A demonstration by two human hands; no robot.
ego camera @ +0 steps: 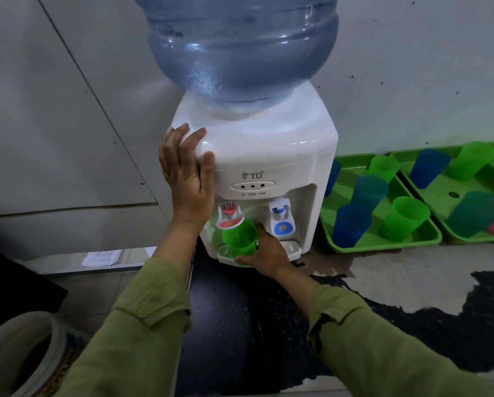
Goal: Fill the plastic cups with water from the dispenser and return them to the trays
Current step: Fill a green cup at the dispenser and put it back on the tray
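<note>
Head view: the right hand (268,255) has its grip wrapped round the green cup (240,239). The cup's mouth sits right at the red tap (229,214) of the dispenser (268,150), above the drip tray (293,247). The left hand (185,170) lies flat with straight fingers on the dispenser's upper left corner, holding nothing.

The red tap is likely the hot one, so the thin cup could soften or the fingers could scald. The cup looks tipped, so it may overflow at its low edge onto the dark surface (240,310). Pushing the lever hard could shove the dispenser back if the bracing hand lifts. Setting a full cup down in the crowded near tray (383,247) could knock over the cups standing there.

I cannot tell whether water is flowing or how full the cup is. The spout is hidden behind the cup's rim. The near tray's left end is behind the dispenser, and the far tray (469,240) runs off the right edge.
</note>
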